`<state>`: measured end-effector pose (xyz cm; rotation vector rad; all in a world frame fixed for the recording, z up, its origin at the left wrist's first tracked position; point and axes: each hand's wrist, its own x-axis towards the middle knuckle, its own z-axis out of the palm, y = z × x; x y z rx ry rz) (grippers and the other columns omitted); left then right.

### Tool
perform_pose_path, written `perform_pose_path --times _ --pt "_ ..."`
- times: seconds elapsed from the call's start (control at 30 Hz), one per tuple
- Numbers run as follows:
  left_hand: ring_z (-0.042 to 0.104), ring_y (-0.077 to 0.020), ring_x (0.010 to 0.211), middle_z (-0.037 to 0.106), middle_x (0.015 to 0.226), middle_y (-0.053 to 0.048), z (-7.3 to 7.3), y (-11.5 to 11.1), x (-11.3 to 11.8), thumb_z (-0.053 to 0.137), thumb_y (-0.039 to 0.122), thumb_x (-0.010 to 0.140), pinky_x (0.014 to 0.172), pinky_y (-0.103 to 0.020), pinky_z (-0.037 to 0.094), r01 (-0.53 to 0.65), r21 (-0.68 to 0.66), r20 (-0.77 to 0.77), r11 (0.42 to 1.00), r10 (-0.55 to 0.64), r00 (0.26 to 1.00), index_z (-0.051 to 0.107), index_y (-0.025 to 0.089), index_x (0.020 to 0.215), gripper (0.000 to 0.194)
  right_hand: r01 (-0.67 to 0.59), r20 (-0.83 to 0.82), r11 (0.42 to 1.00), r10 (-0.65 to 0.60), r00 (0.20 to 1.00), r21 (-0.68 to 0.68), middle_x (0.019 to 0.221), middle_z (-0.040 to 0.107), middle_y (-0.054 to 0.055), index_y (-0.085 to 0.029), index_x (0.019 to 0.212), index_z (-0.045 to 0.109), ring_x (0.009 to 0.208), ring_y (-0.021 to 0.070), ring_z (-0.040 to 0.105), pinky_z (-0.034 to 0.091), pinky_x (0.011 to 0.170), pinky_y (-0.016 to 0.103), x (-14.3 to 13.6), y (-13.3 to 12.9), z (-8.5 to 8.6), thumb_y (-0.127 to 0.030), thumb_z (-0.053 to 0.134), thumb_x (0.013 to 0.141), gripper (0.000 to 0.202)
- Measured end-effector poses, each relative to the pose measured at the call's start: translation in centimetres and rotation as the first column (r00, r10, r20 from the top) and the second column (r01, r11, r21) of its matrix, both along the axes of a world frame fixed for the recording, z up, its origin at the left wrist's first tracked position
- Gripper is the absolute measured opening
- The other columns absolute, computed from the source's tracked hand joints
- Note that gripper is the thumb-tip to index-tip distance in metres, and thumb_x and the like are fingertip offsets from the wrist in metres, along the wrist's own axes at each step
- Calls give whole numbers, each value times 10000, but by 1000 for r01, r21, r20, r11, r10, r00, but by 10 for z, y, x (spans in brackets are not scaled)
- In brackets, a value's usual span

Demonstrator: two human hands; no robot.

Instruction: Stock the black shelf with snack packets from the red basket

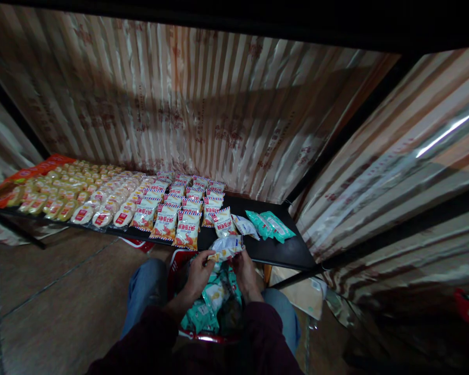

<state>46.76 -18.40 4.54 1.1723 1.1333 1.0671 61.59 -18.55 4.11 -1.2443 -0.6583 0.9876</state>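
Between my two hands is a white and orange snack packet (227,246), just in front of the black shelf's edge. My left hand (200,272) pinches its left end with fingers closed. At its right end my right hand (244,268) is closed on the same packet. Below them a red basket (174,264) stands between my knees, holding several teal packets (203,314). Nearest on the black shelf (254,250) lies an orange and white packet (223,223), with a white packet (246,227) and teal packets (275,227) to its right.
Rows of matching snack packets (167,220) cover the shelf's middle. Farther left are round white packaged items (101,213), small yellow packaged items (66,187) and an orange bag (0,197). Striped sheeting (180,104) hangs behind. A dark metal post (336,140) rises at right.
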Motion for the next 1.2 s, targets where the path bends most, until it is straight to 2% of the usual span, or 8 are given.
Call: perform_pose_path --times 0.1,0.23,0.37,0.5,0.73,0.83,0.97,1.2 --pt "654 -207 868 706 921 -67 -1 -3 1 647 330 688 786 -318 508 25 -170 175 985 6 984 665 167 908 275 -28 -112 999 26 993 -22 894 734 32 -207 965 668 795 213 675 534 684 331 0 -4 -1 -620 570 738 482" --pt "644 -186 815 683 836 -44 3 -6 2 746 399 585 760 -302 489 39 -254 327 966 48 944 646 161 842 364 -67 -105 998 68 992 11 923 732 45 -194 976 674 796 215 668 529 687 338 -1 -9 0 -610 613 717 493" --pt "616 -149 729 649 782 -21 8 -7 1 778 395 538 695 -276 467 36 -319 356 947 84 931 616 160 849 422 -85 -84 996 86 993 19 933 734 43 -203 969 689 825 223 668 532 717 347 -3 -12 2 -577 647 706 459" --pt "620 -161 764 653 852 -49 11 -7 1 760 455 561 646 -264 451 70 -349 356 934 64 933 598 152 950 519 -63 -101 998 61 993 -9 820 734 27 -188 927 686 771 222 670 535 673 344 -4 -12 2 -583 666 681 466" --pt "643 -191 838 690 1012 -89 14 -14 0 728 504 632 661 -270 472 155 -259 344 953 -59 937 630 148 997 519 -6 -89 1000 4 996 -24 740 717 -4 -203 828 673 660 200 646 517 613 315 -5 -9 2 -586 690 656 420" --pt "649 -216 901 687 1065 -106 12 -15 1 744 506 618 700 -288 489 145 -232 313 962 -67 947 631 148 992 531 1 -48 1000 -3 999 -30 739 711 0 -197 831 674 654 197 633 507 599 304 -5 -8 2 -581 697 647 427" --pt "658 -238 927 708 1021 -123 10 -14 3 746 515 611 793 -333 502 117 -170 284 978 -65 957 638 136 936 511 36 30 998 -35 999 -59 703 698 8 -178 808 671 625 189 611 477 551 277 -5 -9 2 -589 695 634 446" --pt "667 -215 838 723 881 -80 10 -18 4 607 504 738 790 -335 512 31 8 68 999 -32 997 635 178 854 347 92 110 994 -85 990 -60 636 661 -9 -177 770 653 572 166 571 456 530 263 -9 -11 8 -613 663 642 455"
